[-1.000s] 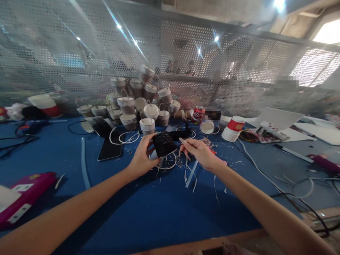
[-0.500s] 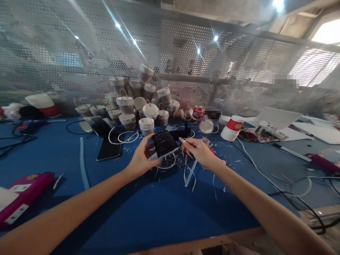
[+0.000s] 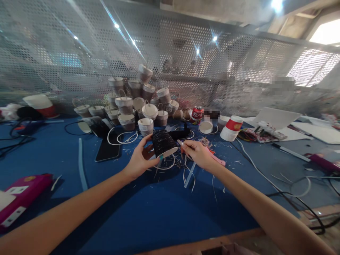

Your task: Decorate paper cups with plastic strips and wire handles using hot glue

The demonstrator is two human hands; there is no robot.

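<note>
My left hand (image 3: 139,159) grips a black-wrapped paper cup (image 3: 164,142) from its left side, thumb below and fingers above. The cup lies tilted over the table, with part of its pale round end (image 3: 170,152) facing me. Just right of that end is my right hand (image 3: 197,152), thumb and fingertips pinched together. What they hold, if anything, is too small to make out. A pink tool (image 3: 217,159) lies partly hidden beside my right hand. Behind the cup is a black object (image 3: 183,133) whose kind I cannot tell.
Small cups with handles (image 3: 124,106) are piled against the perforated metal screen (image 3: 180,67). A phone (image 3: 107,148), a red can (image 3: 197,115), stacked paper cups (image 3: 231,128) and a purple power strip (image 3: 23,194) surround the work area. White cord and scraps litter the blue table (image 3: 159,212).
The black-wrapped cup has turned in my left hand, so more of its pale end shows. My right hand has shifted slightly left, and more of the pink tool is visible.
</note>
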